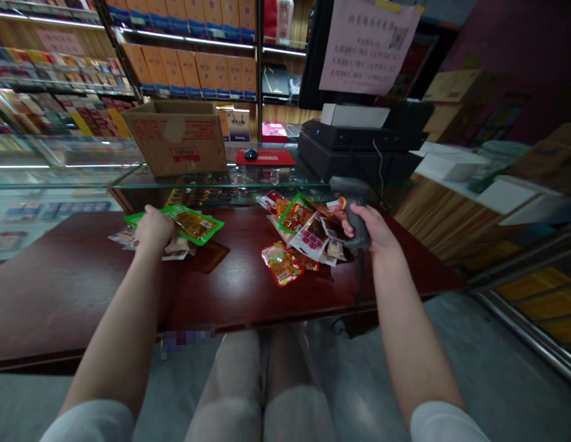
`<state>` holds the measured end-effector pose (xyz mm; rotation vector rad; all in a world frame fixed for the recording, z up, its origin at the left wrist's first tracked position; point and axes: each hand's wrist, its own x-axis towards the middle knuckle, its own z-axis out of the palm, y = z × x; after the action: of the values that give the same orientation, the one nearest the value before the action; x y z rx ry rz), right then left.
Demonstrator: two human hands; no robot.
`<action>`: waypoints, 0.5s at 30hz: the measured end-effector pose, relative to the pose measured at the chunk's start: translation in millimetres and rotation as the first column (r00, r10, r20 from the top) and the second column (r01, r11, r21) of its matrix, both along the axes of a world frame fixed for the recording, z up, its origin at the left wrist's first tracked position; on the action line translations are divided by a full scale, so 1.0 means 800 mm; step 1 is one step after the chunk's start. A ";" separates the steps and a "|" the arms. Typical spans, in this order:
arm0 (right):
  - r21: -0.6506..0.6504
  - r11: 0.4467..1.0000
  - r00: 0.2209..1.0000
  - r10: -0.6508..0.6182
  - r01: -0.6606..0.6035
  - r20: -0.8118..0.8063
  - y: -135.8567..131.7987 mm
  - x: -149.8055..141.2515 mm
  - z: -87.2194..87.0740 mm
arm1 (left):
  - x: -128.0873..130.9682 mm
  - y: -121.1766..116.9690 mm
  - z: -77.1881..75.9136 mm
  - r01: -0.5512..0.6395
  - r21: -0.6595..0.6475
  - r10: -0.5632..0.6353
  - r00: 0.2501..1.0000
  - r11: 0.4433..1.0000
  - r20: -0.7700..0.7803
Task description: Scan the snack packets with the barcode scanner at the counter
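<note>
My left hand (pixel 153 230) is closed on a green-edged snack packet (pixel 196 224), held over a small heap of pale snack packets (pixel 177 247) on the left of the dark red table (pixel 234 288). In my right hand (pixel 371 224) is a dark barcode scanner (pixel 358 212), its handle wrapped by my fingers and its cable hanging over the table's front edge. Left of the scanner lies a bigger pile of snack packets (pixel 308 236) in white, red and green. One red-edged packet (pixel 282 263) lies at the pile's front.
Behind the table, a glass counter (pixel 248 178) carries an open cardboard box (pixel 179 138), a mouse (pixel 250 154) on a red mat and a black cash drawer (pixel 354 153). A monitor with a paper notice (pixel 368 46) stands above. White boxes (pixel 451 164) sit to the right.
</note>
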<state>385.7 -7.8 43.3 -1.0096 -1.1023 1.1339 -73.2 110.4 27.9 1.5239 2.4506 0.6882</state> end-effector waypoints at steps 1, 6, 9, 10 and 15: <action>-0.015 1.000 1.000 -0.004 0.004 0.000 -0.001 0.009 -0.004 | -0.007 0.006 -0.003 -0.015 0.009 0.015 0.999 1.000 0.033; -0.074 0.997 1.000 0.006 -0.007 -0.005 -0.007 0.034 -0.025 | -0.010 0.015 -0.004 -0.062 0.362 0.059 0.998 0.930 0.019; -0.077 0.997 1.000 0.004 -0.005 -0.023 -0.004 0.034 -0.030 | 0.052 -0.002 0.011 0.249 0.428 -0.161 0.959 0.869 -0.232; -0.070 0.998 1.000 -0.001 -0.001 -0.031 -0.002 0.032 -0.030 | 0.082 -0.009 0.015 0.371 0.368 -0.300 0.924 0.853 -0.238; -0.048 0.999 0.999 -0.005 0.003 -0.036 0.002 0.026 -0.029 | 0.227 -0.017 0.007 0.762 0.112 -0.769 0.621 0.638 0.155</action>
<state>406.7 -6.4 20.1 -1.0247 -1.0484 1.1760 108.7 97.1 33.8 2.1561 1.3939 0.6381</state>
